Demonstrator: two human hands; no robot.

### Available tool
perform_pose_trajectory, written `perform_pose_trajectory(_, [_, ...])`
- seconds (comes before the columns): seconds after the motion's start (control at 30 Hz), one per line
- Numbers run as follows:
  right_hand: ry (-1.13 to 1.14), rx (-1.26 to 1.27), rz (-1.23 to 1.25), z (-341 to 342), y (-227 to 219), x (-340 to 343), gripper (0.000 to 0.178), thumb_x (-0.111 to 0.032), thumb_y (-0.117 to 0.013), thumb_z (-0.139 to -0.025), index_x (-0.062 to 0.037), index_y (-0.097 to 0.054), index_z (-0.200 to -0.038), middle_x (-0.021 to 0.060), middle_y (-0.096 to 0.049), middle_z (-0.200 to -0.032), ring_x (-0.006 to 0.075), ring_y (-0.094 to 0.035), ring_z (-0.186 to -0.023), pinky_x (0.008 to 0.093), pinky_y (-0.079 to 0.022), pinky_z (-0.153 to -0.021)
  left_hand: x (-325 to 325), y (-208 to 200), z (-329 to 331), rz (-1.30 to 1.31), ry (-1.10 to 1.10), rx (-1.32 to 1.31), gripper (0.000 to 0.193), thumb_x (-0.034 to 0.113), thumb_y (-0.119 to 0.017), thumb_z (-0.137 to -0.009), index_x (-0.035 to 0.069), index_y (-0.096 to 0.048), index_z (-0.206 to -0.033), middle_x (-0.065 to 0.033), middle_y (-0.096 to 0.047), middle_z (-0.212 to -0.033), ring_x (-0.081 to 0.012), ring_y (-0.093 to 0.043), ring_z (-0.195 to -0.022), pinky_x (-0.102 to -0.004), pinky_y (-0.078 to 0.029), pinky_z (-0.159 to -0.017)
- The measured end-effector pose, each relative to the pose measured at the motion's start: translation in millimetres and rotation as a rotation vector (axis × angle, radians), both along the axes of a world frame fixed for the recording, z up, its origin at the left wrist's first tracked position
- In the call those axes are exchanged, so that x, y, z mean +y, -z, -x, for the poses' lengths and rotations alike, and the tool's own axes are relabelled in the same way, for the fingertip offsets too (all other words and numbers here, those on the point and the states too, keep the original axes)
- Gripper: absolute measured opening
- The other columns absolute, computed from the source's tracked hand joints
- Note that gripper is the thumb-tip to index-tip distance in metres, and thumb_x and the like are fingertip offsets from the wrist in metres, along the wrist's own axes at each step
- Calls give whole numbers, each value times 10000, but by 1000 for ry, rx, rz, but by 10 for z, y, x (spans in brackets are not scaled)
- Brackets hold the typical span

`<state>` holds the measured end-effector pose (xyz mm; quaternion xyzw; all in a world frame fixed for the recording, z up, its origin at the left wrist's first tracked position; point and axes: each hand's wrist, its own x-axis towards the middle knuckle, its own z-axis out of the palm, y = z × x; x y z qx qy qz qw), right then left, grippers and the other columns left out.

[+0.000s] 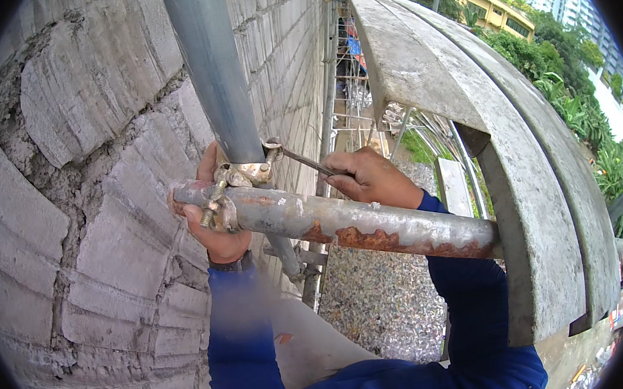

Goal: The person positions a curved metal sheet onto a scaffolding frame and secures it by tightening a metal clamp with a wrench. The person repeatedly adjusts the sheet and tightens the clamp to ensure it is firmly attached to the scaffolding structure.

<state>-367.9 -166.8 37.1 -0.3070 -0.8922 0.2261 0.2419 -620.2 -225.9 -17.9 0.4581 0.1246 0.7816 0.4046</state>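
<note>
A grey upright scaffold pipe (pixel 216 78) meets a rust-patched horizontal scaffold pipe (pixel 394 224) at a metal scaffold clamp (pixel 253 173) with threaded bolts. My left hand (pixel 221 234) is closed around this joint near the horizontal pipe's end, its thumb beside a bolt and its other fingers partly hidden behind. From the right, my right hand (pixel 377 178) grips a wrench (pixel 303 161). The wrench's far end sits at the clamp's upper bolt, just right of the upright pipe. Both forearms wear blue sleeves.
A rough block wall (pixel 124 231) rises close on the left. Long grey scaffold planks (pixel 539 198) run along the right. More scaffold tubes (pixel 328 83) stand ahead against the wall. Far below lies gravelly, littered ground (pixel 385 298); trees and buildings are beyond.
</note>
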Motion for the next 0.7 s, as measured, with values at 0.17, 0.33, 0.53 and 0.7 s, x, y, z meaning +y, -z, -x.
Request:
perform_pose_trajectory(0.17, [-56, -65, -175, -197, -386, -28, 152, -161, -650, -948, -32, -661, -1027, 221, -658, -860, 396, -662, -827, 479, -489, -736, -13, -8, -5, -7, 38, 6, 1053, 744, -486, -899, -46, -268, -1559, -189, -406, -1551, -318, -448, -1418, -464, -403, -1157])
perform_pose_trajectory(0.33, [193, 111, -27, -247, -259, 173, 144, -162, -644, -956, -32, -645, -1018, 195, -646, -790, 364, -660, -764, 443, -483, -693, 12, 15, -23, -3, 54, -6, 1060, 748, -488, -898, -42, -255, -1565, -182, -381, -1570, -317, -431, -1432, -470, -391, -1165])
perform_pose_trajectory(0.53, [95, 150, -11, 116, 472, 71, 142, -114, -663, -941, -19, -570, -988, 195, -618, -728, 350, -632, -650, 438, -467, -627, 27, 19, -41, -19, 34, -15, 1063, 754, -477, -892, -43, -264, -1562, -182, -379, -1573, -320, -418, -1438, -467, -383, -1170])
perform_pose_trajectory(0.7, [76, 344, 41, 497, 828, 171, 169, -128, -662, -942, -9, -549, -985, 202, -608, -720, 366, -637, -656, 428, -466, -616, 24, 3, -68, 8, -6, -20, 1039, 747, -423, -901, -47, -282, -1556, -191, -381, -1570, -320, -425, -1432, -469, -364, -1175])
